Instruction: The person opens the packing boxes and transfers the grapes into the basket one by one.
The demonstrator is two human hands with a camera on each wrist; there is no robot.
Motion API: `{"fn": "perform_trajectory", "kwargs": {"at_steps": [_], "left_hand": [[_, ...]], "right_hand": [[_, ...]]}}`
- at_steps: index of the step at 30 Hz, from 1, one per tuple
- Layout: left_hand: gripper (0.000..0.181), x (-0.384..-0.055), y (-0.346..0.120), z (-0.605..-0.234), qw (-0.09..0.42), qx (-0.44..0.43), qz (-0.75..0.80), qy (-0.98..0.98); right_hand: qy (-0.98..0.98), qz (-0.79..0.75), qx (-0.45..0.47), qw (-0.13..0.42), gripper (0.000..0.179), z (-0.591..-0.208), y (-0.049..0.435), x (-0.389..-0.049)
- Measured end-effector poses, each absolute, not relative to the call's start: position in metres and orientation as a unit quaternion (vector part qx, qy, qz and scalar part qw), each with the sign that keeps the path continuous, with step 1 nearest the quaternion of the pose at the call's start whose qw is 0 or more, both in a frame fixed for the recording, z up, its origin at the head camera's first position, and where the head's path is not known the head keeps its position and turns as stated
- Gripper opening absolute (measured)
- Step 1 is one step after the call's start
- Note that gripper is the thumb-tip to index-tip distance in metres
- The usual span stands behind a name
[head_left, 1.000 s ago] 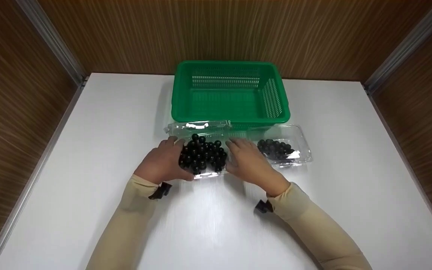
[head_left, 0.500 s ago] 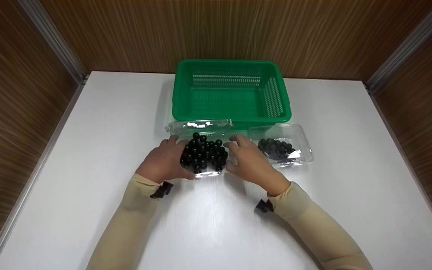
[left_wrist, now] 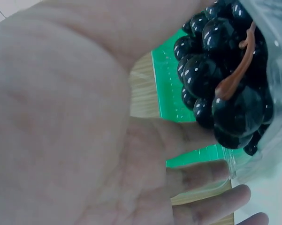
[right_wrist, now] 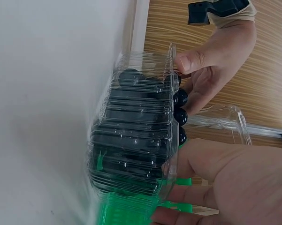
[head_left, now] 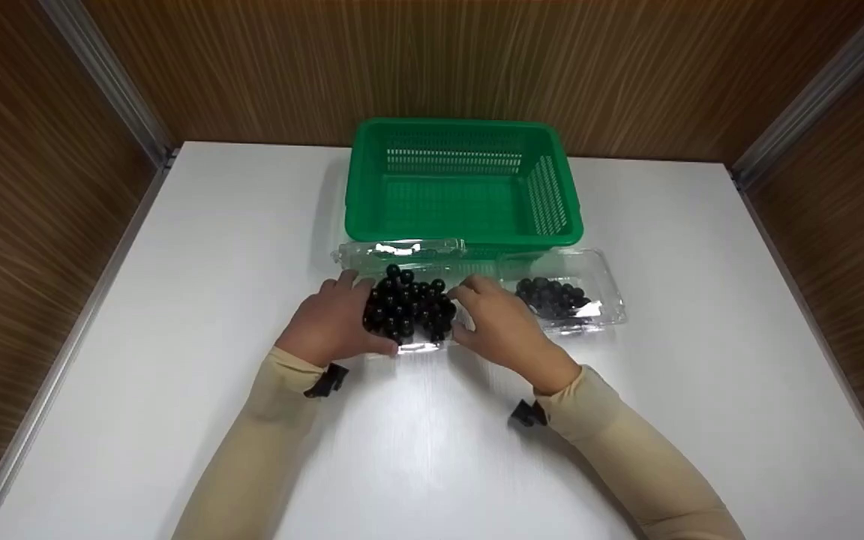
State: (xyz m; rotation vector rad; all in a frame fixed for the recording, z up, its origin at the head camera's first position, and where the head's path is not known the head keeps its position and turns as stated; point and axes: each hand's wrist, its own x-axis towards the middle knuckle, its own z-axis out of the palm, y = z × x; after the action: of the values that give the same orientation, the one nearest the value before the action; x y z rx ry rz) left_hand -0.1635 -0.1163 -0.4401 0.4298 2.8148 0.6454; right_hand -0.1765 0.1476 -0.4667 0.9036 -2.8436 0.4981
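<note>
In the head view a bunch of black grapes (head_left: 406,304) lies in an open clear plastic box (head_left: 424,347). My left hand (head_left: 331,321) holds the bunch from its left side; its thumb lies at the front rim. A brown stem (left_wrist: 237,65) shows among the grapes in the left wrist view. On the other side, my right hand (head_left: 503,326) has its fingers bent in at the right end of the bunch. The right wrist view shows the ribbed box wall (right_wrist: 131,140) with the right thumb by its rim; the fingertips' contact is partly hidden.
Behind the box stands a green basket (head_left: 462,238). The box's raised lid (head_left: 402,253) is against its front. To the right is a second clear box (head_left: 604,300) with dark grapes (head_left: 550,295) inside. Wood-grain panels (head_left: 462,60) enclose the white table (head_left: 417,450).
The left hand has shifted slightly to the right, its thumb moving further along the front rim. The right fingers have bent a little more. The grapes and boxes look nearly unchanged.
</note>
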Motion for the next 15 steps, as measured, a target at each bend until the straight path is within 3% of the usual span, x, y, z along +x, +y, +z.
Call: {"fn": "perform_trajectory", "kwargs": {"at_steps": [7, 15], "left_hand": [[0.117, -0.1629, -0.1115, -0.4421, 0.099, 0.139, 0.206, 0.963], [0.118, -0.1644, -0.1125, -0.4409, 0.098, 0.131, 0.204, 0.965]], "right_hand": [[-0.936, 0.146, 0.314, 0.063, 0.030, -0.4685, 0.1496, -0.1768], [-0.934, 0.145, 0.321, 0.054, 0.031, -0.4660, 0.1505, -0.1764]]}}
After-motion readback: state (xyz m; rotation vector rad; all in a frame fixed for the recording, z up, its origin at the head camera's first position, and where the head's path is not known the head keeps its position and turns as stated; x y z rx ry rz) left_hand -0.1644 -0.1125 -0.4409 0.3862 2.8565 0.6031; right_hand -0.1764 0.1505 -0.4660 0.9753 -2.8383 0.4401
